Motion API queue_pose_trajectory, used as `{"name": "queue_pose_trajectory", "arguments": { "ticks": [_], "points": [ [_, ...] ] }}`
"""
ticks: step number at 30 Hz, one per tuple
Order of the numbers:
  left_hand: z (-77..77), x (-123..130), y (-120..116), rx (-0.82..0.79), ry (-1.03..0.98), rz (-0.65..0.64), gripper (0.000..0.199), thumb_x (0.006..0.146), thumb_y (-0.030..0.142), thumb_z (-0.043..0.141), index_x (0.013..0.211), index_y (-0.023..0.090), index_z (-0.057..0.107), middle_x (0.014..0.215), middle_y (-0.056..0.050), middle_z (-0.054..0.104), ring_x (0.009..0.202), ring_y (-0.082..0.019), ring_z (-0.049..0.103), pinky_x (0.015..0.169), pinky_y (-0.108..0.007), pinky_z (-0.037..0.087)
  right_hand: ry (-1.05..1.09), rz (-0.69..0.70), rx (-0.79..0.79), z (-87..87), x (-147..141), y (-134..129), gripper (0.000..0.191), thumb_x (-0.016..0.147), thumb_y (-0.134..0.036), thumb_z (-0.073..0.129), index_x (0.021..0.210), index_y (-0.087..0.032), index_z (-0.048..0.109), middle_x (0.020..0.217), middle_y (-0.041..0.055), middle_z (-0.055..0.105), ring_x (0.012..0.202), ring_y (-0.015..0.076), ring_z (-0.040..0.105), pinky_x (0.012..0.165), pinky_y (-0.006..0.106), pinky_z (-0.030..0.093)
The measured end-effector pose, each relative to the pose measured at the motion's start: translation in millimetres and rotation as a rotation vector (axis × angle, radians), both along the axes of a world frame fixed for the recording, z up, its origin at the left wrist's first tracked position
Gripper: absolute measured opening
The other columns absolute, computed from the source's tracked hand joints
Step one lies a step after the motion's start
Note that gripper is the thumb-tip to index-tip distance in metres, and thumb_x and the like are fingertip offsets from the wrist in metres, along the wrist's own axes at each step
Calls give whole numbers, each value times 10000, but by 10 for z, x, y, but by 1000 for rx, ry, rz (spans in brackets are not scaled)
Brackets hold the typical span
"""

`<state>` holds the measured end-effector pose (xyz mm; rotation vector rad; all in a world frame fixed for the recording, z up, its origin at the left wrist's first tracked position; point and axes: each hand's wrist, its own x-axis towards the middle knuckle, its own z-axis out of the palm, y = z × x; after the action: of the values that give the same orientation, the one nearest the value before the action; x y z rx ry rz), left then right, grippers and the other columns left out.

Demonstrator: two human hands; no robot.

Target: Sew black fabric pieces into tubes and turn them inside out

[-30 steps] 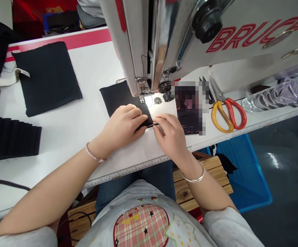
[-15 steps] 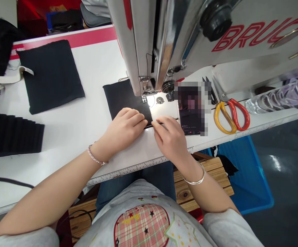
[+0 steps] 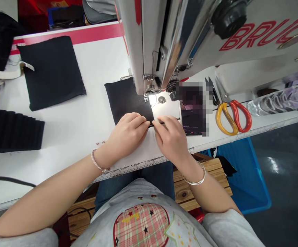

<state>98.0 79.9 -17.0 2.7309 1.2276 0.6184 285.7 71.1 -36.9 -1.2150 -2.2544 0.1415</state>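
A piece of black fabric (image 3: 127,99) lies flat under the needle area of a sewing machine (image 3: 149,82). My left hand (image 3: 129,132) rests on its near edge, thumb and fingers closed on the near right corner. My right hand (image 3: 170,137) meets it there, its fingertips pinching the same corner. The fabric's right edge runs beside the presser foot (image 3: 146,98). The fingers hide the fold at the corner.
A phone (image 3: 192,118) lies right of the needle plate. Beyond it are scissors (image 3: 233,118), black thread snips (image 3: 213,91) and a clear plastic bottle (image 3: 279,97). Another black fabric square (image 3: 53,72) and a stack of black pieces (image 3: 12,132) lie left. A blue bin (image 3: 251,178) stands below.
The view has shifted slightly. My left hand has drawn a little toward the near edge, showing more of the black fabric. Both hands stay at the corner.
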Motion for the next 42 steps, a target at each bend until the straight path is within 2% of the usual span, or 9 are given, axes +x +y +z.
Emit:
{"name": "queue_pose_trajectory", "arguments": {
  "ticks": [3, 8, 14, 27, 34, 42],
  "points": [
    [-21, 9, -14, -14, -41, 38, 214, 946, 132, 445, 1052, 149, 631, 921, -108, 658, 865, -217, 575, 775, -396, 516, 8, 2, -39, 13, 6, 10, 301, 943, -92, 408, 1068, -147, 675, 1100, 147, 657, 1065, 263, 558, 902, 433, 501],
    [-43, -10, 3, -12, -50, 55, 221, 940, 121, 462, 1099, 121, 616, 1078, -140, 653, 872, -210, 561, 762, -389, 522, 22, 7, -63, 35, 2, 27, 309, 927, -65, 393, 1033, -135, 674, 1082, 136, 662, 1040, 258, 553, 874, 414, 490],
    [-60, -31, 22, 30, -73, 26, 208, 919, 90, 491, 1067, 105, 635, 1009, -124, 670, 854, -204, 555, 746, -369, 528, 55, 1, -79, 50, -11, 41, 314, 931, -59, 376, 1068, -134, 649, 1082, 121, 667, 1029, 247, 552, 894, 405, 481],
    [-104, -68, 111, 44, -141, -22, 221, 892, 35, 483, 1020, 121, 640, 949, -95, 663, 887, -202, 557, 778, -360, 540, -120, -25, -41, 62, -37, 46, 319, 935, -68, 388, 1106, -133, 649, 1103, 123, 657, 1023, 253, 530, 824, 385, 445],
    [-85, -73, 181, 24, -120, 12, 191, 909, 73, 475, 988, 137, 637, 928, -92, 654, 851, -203, 541, 771, -365, 525, -163, -52, -48, 65, -71, 105, 286, 938, -105, 433, 1132, -145, 640, 1091, 114, 646, 1007, 255, 514, 796, 380, 431],
    [-80, -85, 193, 0, -72, 15, 201, 950, 135, 420, 983, 144, 617, 863, -86, 610, 847, -210, 511, 778, -374, 513, -82, -89, -84, 72, -91, 141, 327, 947, -80, 355, 1098, -133, 640, 1028, 106, 646, 991, 238, 523, 802, 374, 430]
  ]
}}
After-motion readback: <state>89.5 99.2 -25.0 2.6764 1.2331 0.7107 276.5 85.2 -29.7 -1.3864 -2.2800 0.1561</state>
